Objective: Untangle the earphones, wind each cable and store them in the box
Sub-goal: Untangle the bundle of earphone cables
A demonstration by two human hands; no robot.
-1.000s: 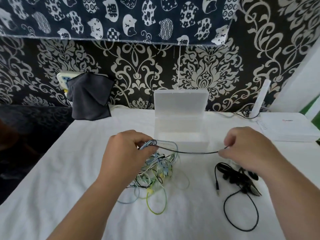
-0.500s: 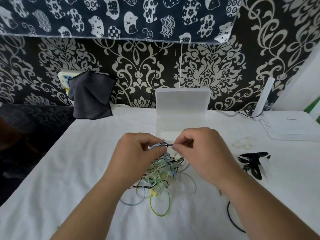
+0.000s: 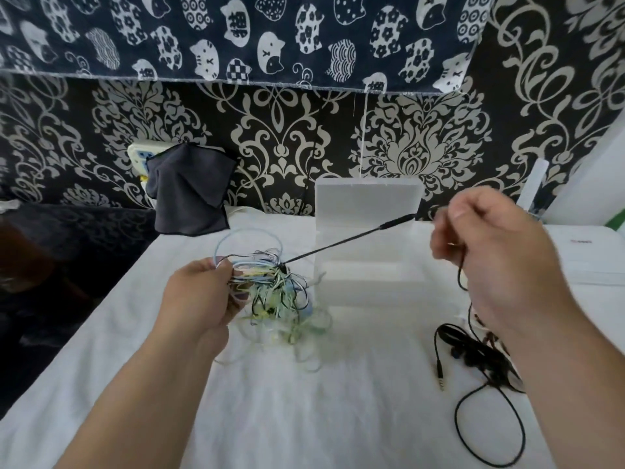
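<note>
Left hand (image 3: 199,296) grips the tangle (image 3: 270,286) of pale cables, fingers curled round its edge, lifting it partly off the table (image 3: 304,418). Right hand (image 3: 490,252), at 3 o'clock from it, pinches a black cable (image 3: 345,242) drawn taut out of the tangle. Past the pinch the cable drops to a black heap (image 3: 480,360) at 4 o'clock. An open box (image 3: 368,204) stands at 1 o'clock from the tangle.

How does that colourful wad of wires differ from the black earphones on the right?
Colour: the colourful tangle mixes pale blue, yellow and green; the black earphones are black. Shape: the tangle is densely knotted; the black earphones lie in loose loops. Hold: the left hand grips the tangle; the black earphones rest on the table, one strand rising to the right hand. Both are thin cables.
</note>
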